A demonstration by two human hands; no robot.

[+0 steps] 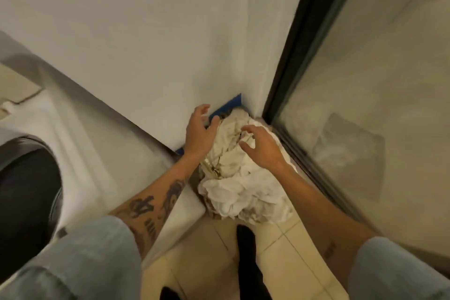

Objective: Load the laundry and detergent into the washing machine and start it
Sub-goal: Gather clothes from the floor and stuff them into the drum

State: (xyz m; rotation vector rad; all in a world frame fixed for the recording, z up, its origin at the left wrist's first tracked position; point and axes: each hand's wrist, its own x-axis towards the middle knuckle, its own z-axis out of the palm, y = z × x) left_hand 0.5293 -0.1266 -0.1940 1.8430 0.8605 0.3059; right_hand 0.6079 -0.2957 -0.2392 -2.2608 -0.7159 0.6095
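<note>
A heap of white and cream laundry [241, 187] lies in the floor corner, on top of a blue basket [231, 105] of which only a rim shows. My left hand [201, 130] hovers over the heap's far left side, fingers spread and empty. My right hand [261, 145] hovers over the heap's upper right, fingers apart, holding nothing. The white front-loading washing machine [80, 129] stands at the left, its dark round door opening [26, 202] facing me.
A white wall rises behind the laundry. A dark-framed glass door [292, 61] runs along the right side. Beige floor tiles [280, 251] lie below, with my dark shoe [246, 238] close to the heap.
</note>
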